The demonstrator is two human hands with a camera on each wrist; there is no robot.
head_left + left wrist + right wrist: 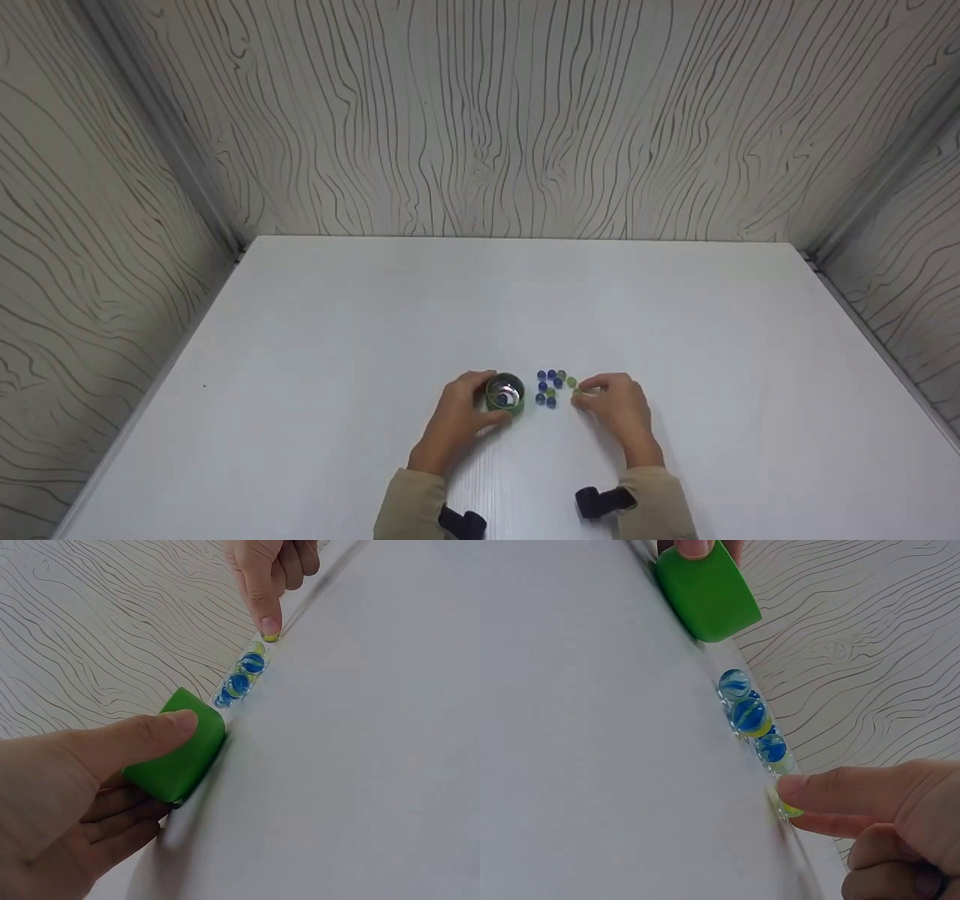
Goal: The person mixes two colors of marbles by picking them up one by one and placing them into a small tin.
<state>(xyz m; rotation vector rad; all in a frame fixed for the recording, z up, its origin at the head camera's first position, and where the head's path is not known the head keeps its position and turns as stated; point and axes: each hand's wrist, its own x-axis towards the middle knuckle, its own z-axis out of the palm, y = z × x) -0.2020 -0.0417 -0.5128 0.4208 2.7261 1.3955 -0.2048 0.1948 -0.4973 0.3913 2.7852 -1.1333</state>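
A small green cup (517,410) with a shiny inside stands on the white table, a dark blue marble visible in it. My left hand (457,416) grips it from the left, with the thumb on the near side in the left wrist view. To the right of the cup lies a loose group of glass marbles (750,715), several blue and a few yellow-green. At that group's right edge, my right hand (616,406) pinches a yellow-green marble (792,811) between thumb and forefinger, at table level. Its other fingers are curled in the right wrist view.
The white table (360,315) reaches back to a wall (480,120) with a wood-grain pattern. Similar panels stand at left and right, with grey strips in the corners. Dark straps with small cameras (592,502) sit on both sleeves.
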